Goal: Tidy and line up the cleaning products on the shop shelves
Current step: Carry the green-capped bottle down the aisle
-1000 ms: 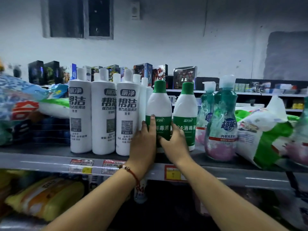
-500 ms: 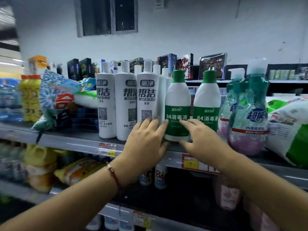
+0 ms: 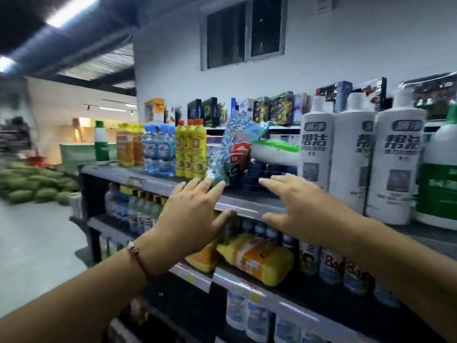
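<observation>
Both hands spread open w/ nothing in them, in front of the top shelf's soft detergent bags.

Blue-white crinkly plastic bag (image 3: 233, 147) leans tilted on top shelf (image 3: 247, 206), green-white pillowy bag (image 3: 274, 151) lying beside it; left hand (image 3: 190, 214) has fingertips just at the blue bag's lower corner, right hand (image 3: 296, 209) is near, below the green bag, hands apart. Tall smooth white cylindrical bottles (image 3: 356, 154) stand upright just right of the right hand; yellow bottles (image 3: 190, 149) stand to the left. Vs 0.5 s ago: both hands have left the green-cap bottle and moved left to the bags.
</observation>
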Demonstrator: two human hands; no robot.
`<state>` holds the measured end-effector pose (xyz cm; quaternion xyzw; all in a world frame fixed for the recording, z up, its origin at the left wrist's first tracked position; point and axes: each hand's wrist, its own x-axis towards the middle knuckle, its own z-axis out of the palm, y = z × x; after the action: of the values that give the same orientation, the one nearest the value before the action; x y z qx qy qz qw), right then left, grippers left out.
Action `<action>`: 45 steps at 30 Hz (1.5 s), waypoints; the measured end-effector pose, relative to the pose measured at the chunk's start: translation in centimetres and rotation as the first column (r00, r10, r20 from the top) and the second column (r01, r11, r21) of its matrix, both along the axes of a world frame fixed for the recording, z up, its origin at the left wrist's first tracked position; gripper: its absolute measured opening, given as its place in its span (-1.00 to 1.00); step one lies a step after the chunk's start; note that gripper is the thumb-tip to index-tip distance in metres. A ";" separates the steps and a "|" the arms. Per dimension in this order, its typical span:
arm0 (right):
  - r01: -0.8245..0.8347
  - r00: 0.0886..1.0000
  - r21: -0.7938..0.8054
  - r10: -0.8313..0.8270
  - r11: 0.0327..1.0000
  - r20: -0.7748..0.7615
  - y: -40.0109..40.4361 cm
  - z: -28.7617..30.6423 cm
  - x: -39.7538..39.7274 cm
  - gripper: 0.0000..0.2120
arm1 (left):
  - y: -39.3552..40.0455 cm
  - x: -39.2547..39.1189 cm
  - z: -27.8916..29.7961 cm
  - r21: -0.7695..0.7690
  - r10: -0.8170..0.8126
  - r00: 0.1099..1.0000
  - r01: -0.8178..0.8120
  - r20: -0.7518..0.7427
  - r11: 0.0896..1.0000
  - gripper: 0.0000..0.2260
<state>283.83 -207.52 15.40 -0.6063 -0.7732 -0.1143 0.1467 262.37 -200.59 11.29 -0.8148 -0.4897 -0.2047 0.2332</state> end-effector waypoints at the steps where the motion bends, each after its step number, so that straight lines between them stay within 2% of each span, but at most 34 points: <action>1: -0.026 1.000 -0.006 0.026 1.000 -0.015 1.4 0.0 -2.7 -0.26 | 0.9 -3.1 -0.1 0.002 0.034 0.999 -0.034 0.009 0.999 -0.26; 3: -0.080 0.996 -0.012 0.080 0.997 -0.037 3.9 -0.1 -7.7 -0.26 | 2.4 -8.7 -0.4 -0.014 0.101 0.995 -0.101 0.010 0.995 -0.24; 6: -0.156 0.984 -0.013 0.154 0.988 -0.093 7.8 -0.6 -15.2 -0.26 | 4.4 -16.4 -0.5 -0.040 0.181 0.983 -0.180 0.017 0.983 -0.32; 13: -0.283 0.954 -0.061 0.274 0.957 -0.119 16.8 -0.2 -28.8 -0.28 | 8.6 -28.5 0.7 -0.060 0.285 0.956 -0.281 0.074 0.958 -0.37; 19: -0.341 0.937 -0.067 0.334 0.938 -0.099 26.1 -1.1 -36.8 -0.30 | 14.6 -36.0 -0.1 -0.074 0.420 0.904 -0.415 0.077 0.907 -0.31; 25: -0.362 0.930 -0.045 0.357 0.931 -0.091 37.1 -2.3 -43.2 -0.39 | 24.4 -42.3 -0.9 -0.080 0.488 0.872 -0.484 0.041 0.871 -0.39; 31: -0.368 0.925 -0.051 0.360 0.928 -0.124 49.5 -1.8 -48.5 -0.31 | 36.5 -47.2 -0.5 -0.067 0.507 0.858 -0.503 0.081 0.862 -0.41; 36: -0.366 0.916 -0.128 0.332 0.922 -0.226 57.8 -1.9 -54.2 -0.27 | 43.3 -52.0 -2.1 -0.121 0.513 0.849 -0.500 0.124 0.857 -0.44; 41: -0.325 0.887 -0.097 0.267 0.941 -0.377 65.8 -1.7 -60.1 -0.32 | 50.1 -57.4 -2.1 -0.118 0.469 0.858 -0.454 0.212 0.883 -0.44; 45: -0.241 0.775 -0.115 0.120 0.964 -0.620 71.5 -1.7 -64.5 -0.47 | 56.1 -61.4 -2.7 -0.109 0.366 0.896 -0.349 0.253 0.931 -0.45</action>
<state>219.34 -136.04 13.70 -0.5443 -0.7469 0.1748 0.3396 200.96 -144.48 8.60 -0.6822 -0.6642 -0.2521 0.1730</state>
